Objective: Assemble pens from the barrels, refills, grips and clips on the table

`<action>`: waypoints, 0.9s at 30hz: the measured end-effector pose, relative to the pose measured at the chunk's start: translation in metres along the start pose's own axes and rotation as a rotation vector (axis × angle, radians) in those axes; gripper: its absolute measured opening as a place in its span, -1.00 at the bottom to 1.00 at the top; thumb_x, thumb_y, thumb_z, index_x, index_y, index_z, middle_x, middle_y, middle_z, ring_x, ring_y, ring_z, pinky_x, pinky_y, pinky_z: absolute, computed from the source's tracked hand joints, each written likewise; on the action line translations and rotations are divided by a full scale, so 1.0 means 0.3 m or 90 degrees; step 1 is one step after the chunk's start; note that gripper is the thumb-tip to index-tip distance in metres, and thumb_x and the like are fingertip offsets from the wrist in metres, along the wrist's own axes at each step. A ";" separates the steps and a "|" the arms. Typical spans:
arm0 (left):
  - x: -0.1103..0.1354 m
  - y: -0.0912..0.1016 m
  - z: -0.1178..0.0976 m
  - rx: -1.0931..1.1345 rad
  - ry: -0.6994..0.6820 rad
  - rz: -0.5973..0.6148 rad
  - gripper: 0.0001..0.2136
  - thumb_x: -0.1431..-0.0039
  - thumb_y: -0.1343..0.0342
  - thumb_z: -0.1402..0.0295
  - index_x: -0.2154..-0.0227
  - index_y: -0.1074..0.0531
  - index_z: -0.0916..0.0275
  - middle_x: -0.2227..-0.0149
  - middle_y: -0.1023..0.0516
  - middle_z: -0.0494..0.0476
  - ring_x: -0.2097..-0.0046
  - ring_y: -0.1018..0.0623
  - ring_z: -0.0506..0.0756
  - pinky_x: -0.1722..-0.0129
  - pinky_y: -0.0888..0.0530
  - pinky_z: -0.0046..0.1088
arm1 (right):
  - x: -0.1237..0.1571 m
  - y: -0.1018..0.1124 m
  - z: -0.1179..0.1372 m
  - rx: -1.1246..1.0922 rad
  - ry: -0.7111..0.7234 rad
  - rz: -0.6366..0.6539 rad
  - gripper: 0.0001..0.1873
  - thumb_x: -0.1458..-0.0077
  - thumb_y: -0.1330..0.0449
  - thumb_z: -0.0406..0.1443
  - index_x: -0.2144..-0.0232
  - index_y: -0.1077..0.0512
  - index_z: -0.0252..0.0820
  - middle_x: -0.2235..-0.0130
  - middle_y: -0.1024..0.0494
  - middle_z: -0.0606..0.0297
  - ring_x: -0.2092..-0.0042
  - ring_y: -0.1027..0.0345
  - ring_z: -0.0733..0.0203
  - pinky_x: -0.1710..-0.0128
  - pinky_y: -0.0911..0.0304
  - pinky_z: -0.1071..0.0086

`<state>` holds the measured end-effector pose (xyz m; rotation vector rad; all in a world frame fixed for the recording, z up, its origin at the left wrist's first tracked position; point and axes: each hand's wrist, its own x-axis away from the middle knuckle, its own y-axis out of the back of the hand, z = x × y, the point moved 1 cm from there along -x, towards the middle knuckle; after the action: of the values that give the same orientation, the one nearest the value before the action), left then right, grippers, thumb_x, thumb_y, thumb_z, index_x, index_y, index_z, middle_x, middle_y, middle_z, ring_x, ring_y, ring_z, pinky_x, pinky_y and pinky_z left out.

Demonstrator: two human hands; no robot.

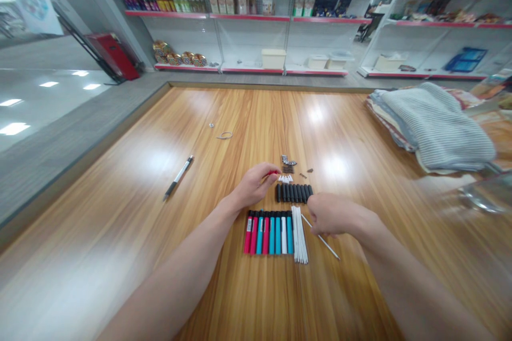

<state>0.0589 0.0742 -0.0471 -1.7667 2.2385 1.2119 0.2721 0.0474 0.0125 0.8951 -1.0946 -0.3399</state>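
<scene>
My left hand (254, 184) is closed in a pinch on a small red pen part (273, 173), just left of a cluster of white tips (285, 178). My right hand (330, 214) is curled shut on a thin white refill (325, 241) that slants out below the fist. Between the hands lies a row of black pen grips (294, 193). Below it sits a row of red, teal and white pen barrels (269, 232), with a bundle of white refills (300, 234) beside it. Small metal springs (288, 160) lie farther back.
An assembled black and white pen (178, 177) lies to the left on the wooden table (120, 234). A metal ring (225, 135) rests farther back. Folded cloths (436, 122) are piled at the right. Store shelves (248, 16) stand behind.
</scene>
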 end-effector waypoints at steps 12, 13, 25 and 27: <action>0.007 0.031 -0.010 0.054 -0.014 0.041 -0.79 -0.21 -0.04 0.18 0.33 -0.32 0.24 0.38 -0.39 0.09 0.32 -0.39 0.05 0.28 -0.35 -0.39 | 0.059 0.052 -0.019 -0.061 0.131 -0.164 -0.95 0.20 -0.16 -0.41 0.62 -0.40 -0.21 0.61 -0.42 0.37 0.58 -0.21 0.36 0.59 0.03 0.46; 0.008 0.034 -0.009 0.059 -0.015 0.044 -0.77 -0.19 -0.05 0.16 0.37 -0.31 0.24 0.39 -0.38 0.08 0.34 -0.37 0.05 0.29 -0.35 -0.38 | 0.069 0.065 -0.017 -0.099 0.155 -0.175 -0.94 0.17 -0.15 -0.41 0.59 -0.41 -0.21 0.60 -0.43 0.39 0.57 -0.22 0.37 0.58 0.02 0.47; 0.012 0.035 0.003 0.100 -0.029 0.063 -0.73 -0.16 -0.05 0.14 0.43 -0.26 0.26 0.42 -0.33 0.07 0.37 -0.33 0.03 0.33 -0.33 -0.41 | -0.023 0.032 0.131 -0.642 0.163 -0.302 -0.90 -0.03 -0.14 -0.30 0.44 -0.40 -0.25 0.51 -0.53 0.30 0.48 -0.38 0.32 0.53 -0.16 0.51; 0.012 0.035 0.004 0.109 -0.026 0.060 -0.73 -0.15 -0.07 0.15 0.45 -0.26 0.26 0.44 -0.31 0.04 0.39 -0.32 0.01 0.35 -0.31 -0.43 | -0.035 0.029 0.132 -0.726 0.166 -0.307 -0.86 -0.03 -0.18 -0.27 0.36 -0.39 -0.25 0.51 -0.53 0.29 0.47 -0.38 0.31 0.53 -0.17 0.51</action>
<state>0.0484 0.0725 -0.0439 -1.5778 2.3471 1.0245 0.2312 0.0414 0.0193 0.1336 -0.2906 -1.0763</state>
